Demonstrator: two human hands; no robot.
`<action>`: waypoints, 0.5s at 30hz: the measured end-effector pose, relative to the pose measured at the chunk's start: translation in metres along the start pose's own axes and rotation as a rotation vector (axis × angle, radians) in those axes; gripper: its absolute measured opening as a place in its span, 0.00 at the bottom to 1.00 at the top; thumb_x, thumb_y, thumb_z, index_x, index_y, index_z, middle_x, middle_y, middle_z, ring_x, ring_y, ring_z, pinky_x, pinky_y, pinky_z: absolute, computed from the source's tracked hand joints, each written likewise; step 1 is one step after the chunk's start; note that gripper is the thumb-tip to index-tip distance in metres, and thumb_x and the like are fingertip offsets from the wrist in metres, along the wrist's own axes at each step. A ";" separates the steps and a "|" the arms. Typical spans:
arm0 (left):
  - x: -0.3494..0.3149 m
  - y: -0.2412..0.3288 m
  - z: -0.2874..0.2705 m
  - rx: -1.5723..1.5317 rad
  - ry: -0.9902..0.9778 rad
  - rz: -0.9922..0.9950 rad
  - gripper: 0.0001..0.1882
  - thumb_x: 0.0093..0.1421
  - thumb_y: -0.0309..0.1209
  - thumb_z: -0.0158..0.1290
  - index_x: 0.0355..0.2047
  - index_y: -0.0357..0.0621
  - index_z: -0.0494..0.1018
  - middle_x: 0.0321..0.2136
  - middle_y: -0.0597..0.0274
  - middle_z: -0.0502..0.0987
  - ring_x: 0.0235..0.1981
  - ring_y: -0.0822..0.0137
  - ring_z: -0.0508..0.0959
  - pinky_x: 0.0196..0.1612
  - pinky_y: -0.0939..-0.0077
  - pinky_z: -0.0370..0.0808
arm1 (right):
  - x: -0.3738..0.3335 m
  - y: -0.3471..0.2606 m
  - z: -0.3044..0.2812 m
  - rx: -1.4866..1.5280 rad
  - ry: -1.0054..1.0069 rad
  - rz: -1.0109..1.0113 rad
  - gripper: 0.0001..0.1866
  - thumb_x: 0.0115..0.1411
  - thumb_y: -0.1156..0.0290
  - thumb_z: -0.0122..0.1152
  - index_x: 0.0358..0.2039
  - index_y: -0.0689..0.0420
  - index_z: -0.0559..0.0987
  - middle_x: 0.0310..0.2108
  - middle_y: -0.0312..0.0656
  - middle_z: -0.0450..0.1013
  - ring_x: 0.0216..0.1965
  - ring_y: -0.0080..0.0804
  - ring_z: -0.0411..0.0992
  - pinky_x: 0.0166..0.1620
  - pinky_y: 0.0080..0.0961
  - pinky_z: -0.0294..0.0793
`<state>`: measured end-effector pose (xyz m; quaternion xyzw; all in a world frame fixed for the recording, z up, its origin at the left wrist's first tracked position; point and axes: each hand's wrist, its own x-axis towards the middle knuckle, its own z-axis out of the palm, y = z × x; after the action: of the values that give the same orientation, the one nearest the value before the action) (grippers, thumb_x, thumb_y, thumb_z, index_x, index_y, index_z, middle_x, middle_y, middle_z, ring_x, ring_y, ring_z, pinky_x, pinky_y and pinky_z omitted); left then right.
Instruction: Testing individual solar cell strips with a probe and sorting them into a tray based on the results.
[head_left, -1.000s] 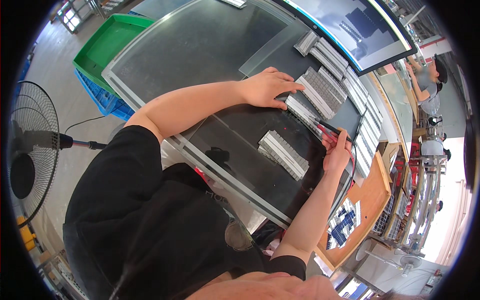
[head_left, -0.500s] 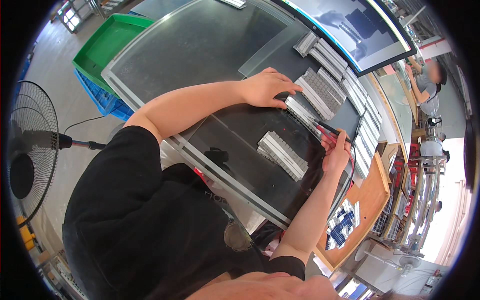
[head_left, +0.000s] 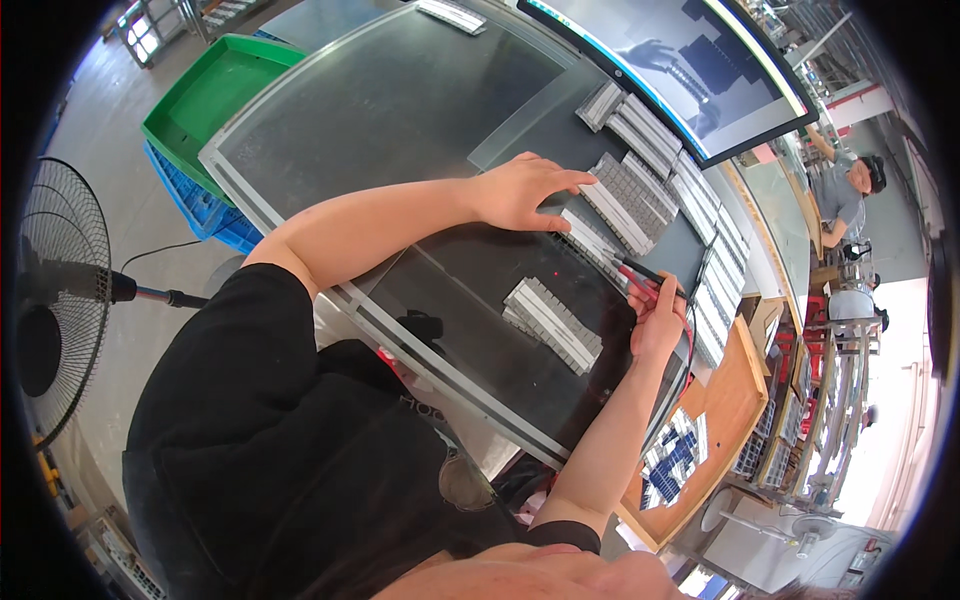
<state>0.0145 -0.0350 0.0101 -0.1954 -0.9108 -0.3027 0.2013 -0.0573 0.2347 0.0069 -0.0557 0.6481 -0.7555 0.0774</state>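
On the dark glass-like worktop, my left hand (head_left: 522,195) reaches in with index finger and thumb spread apart. Its thumb lies at the far end of a narrow pale segmented strip (head_left: 590,238). My right hand (head_left: 658,315) is closed around a pair of red and black pen-like probes (head_left: 640,274) with thin cables. Their tips come down at the strip's near end; whether they touch it is too small to tell. Closer to me lies a small group of similar strips (head_left: 552,325). A wider bundle of grey strips (head_left: 630,203) sits just beyond the strip.
More strips (head_left: 722,265) are lined up along the right side. A monitor (head_left: 690,75) stands at the back, showing a grey picture with hand shapes. A wooden tray (head_left: 735,420) with blue and white pieces is at right, a green crate (head_left: 215,100) and fan (head_left: 65,290) at left.
The whole view has shifted slightly. My left index finger is straighter and farther from the thumb. The right hand keeps the probes at the strip. A person in the background has changed posture.
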 end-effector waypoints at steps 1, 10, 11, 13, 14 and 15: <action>0.000 0.001 -0.001 -0.044 0.015 -0.055 0.32 0.50 0.40 0.51 0.54 0.48 0.54 0.41 0.59 0.70 0.46 0.60 0.66 0.51 0.65 0.56 | 0.000 0.000 0.000 -0.005 0.006 0.003 0.14 0.58 0.64 0.46 0.37 0.63 0.68 0.27 0.44 0.68 0.23 0.30 0.72 0.23 0.18 0.73; 0.000 -0.003 -0.003 -0.054 0.113 -0.142 0.28 0.53 0.36 0.49 0.53 0.48 0.54 0.41 0.60 0.70 0.45 0.61 0.66 0.50 0.67 0.58 | -0.001 -0.001 0.002 -0.021 0.012 -0.015 0.13 0.59 0.64 0.46 0.36 0.61 0.69 0.24 0.42 0.70 0.22 0.30 0.72 0.23 0.18 0.73; 0.000 -0.002 -0.003 -0.051 0.106 -0.145 0.28 0.53 0.36 0.49 0.53 0.48 0.55 0.41 0.60 0.70 0.45 0.61 0.67 0.50 0.67 0.58 | 0.000 0.000 0.002 -0.021 0.017 -0.012 0.13 0.59 0.64 0.46 0.35 0.61 0.69 0.24 0.42 0.70 0.22 0.30 0.72 0.23 0.18 0.73; 0.001 0.000 -0.005 -0.047 0.096 -0.140 0.28 0.53 0.36 0.49 0.53 0.47 0.55 0.41 0.60 0.70 0.45 0.61 0.66 0.50 0.67 0.58 | 0.000 0.000 0.001 -0.020 0.022 -0.010 0.13 0.59 0.64 0.46 0.35 0.61 0.69 0.24 0.42 0.70 0.22 0.30 0.72 0.23 0.18 0.73; 0.001 0.001 -0.005 -0.043 0.085 -0.135 0.28 0.52 0.35 0.49 0.53 0.47 0.55 0.40 0.60 0.70 0.45 0.61 0.66 0.50 0.67 0.57 | 0.000 0.000 0.001 -0.017 0.022 -0.009 0.13 0.59 0.64 0.46 0.35 0.61 0.69 0.24 0.42 0.70 0.22 0.30 0.72 0.23 0.18 0.73; 0.001 0.002 -0.004 -0.042 0.085 -0.136 0.28 0.52 0.35 0.49 0.53 0.47 0.55 0.40 0.60 0.70 0.45 0.61 0.66 0.50 0.67 0.57 | 0.000 0.000 0.001 -0.015 0.022 -0.008 0.12 0.59 0.64 0.46 0.35 0.61 0.69 0.24 0.42 0.70 0.22 0.30 0.72 0.23 0.18 0.73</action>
<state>0.0155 -0.0359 0.0145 -0.1244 -0.9060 -0.3430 0.2147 -0.0572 0.2333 0.0071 -0.0506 0.6542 -0.7516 0.0670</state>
